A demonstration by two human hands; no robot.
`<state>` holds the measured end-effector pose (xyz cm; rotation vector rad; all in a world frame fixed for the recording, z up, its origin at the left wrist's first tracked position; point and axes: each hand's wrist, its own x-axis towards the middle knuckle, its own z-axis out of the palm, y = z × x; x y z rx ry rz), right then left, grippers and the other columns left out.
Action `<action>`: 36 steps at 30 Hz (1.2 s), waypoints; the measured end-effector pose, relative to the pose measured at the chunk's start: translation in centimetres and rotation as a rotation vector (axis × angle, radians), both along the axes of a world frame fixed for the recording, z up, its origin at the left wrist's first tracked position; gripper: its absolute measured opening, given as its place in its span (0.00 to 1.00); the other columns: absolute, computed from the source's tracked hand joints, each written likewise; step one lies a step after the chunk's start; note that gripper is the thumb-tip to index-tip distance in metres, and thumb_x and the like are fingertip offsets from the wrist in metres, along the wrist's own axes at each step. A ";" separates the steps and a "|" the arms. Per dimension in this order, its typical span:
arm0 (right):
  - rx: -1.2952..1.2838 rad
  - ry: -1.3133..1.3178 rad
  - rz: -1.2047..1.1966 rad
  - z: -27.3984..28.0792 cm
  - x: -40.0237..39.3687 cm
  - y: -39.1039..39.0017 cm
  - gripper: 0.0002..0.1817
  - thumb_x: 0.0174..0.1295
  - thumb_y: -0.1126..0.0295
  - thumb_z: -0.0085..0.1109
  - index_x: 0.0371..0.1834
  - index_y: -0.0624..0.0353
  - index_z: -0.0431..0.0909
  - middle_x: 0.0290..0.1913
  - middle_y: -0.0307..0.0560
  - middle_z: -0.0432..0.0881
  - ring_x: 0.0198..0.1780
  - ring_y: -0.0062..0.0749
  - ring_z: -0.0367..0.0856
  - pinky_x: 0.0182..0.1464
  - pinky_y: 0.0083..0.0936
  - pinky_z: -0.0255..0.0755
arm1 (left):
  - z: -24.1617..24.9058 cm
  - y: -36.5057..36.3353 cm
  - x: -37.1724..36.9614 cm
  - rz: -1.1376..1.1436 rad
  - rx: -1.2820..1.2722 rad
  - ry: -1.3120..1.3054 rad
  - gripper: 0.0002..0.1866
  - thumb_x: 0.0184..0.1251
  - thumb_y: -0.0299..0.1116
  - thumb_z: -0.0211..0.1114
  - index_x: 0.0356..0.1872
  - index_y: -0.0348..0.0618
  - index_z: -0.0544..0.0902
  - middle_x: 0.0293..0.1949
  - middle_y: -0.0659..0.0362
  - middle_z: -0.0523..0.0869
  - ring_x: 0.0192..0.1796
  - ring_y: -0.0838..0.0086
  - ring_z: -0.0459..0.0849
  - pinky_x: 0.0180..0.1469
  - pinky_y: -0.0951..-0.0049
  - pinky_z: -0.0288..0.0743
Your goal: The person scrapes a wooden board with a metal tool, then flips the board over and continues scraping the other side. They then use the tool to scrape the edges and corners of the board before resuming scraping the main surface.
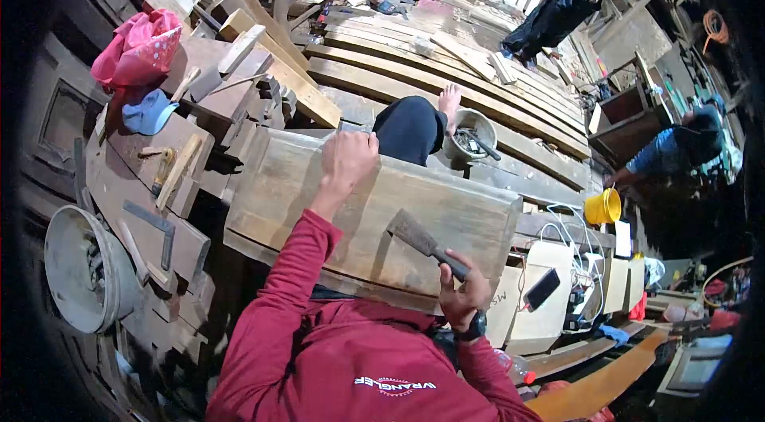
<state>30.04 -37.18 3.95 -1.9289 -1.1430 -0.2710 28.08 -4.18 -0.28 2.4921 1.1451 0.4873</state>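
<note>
A wide wooden panel (319,239) lies across my lap. Near its far edge, my left hand (351,157) is closed in a fist, and whatever it grips, if anything, is hidden. At the right part of the panel, my right hand (464,292) is wrapped round the dark handle of a flat-bladed tool (414,234), whose broad grey blade points up and left over the wood.
Left are a square (151,232), a white bucket (72,266), a blue cap (149,112) and a red cloth (137,51). Ahead stands a bucket of tools (488,135). Right are a phone (542,290) and yellow bucket (603,207). Three other people are farther off.
</note>
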 end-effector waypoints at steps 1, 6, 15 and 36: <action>0.013 -0.070 0.010 0.6 -0.1 -0.1 0.08 0.61 0.75 0.74 0.35 0.61 0.81 0.43 0.55 0.90 0.36 0.44 0.91 0.37 0.31 0.83 | 0.1 0.1 0.0 0.006 -0.002 0.006 0.21 0.74 0.46 0.58 0.31 0.42 0.92 0.33 0.41 0.89 0.38 0.44 0.90 0.43 0.48 0.84; 0.033 -0.217 0.206 -0.2 -1.0 -1.4 0.14 0.53 0.73 0.80 0.27 0.57 0.78 0.40 0.52 0.90 0.34 0.42 0.90 0.31 0.33 0.81 | 0.3 -0.2 0.1 0.009 -0.010 0.003 0.22 0.74 0.46 0.58 0.30 0.41 0.91 0.33 0.40 0.89 0.38 0.44 0.90 0.44 0.49 0.84; -0.053 -0.247 0.208 0.0 -2.6 -1.3 0.15 0.58 0.73 0.75 0.35 0.56 0.73 0.49 0.54 0.89 0.39 0.47 0.90 0.34 0.36 0.80 | -0.2 0.2 0.0 -0.001 0.059 -0.022 0.21 0.73 0.46 0.59 0.30 0.42 0.92 0.31 0.42 0.89 0.35 0.46 0.90 0.43 0.50 0.85; 0.127 -0.023 0.088 3.8 1.7 -0.4 0.29 0.57 0.76 0.79 0.60 0.59 0.73 0.49 0.56 0.91 0.45 0.42 0.91 0.46 0.30 0.85 | 0.2 0.2 0.2 -0.014 0.008 -0.023 0.21 0.72 0.46 0.59 0.30 0.40 0.91 0.30 0.37 0.87 0.36 0.43 0.89 0.42 0.48 0.83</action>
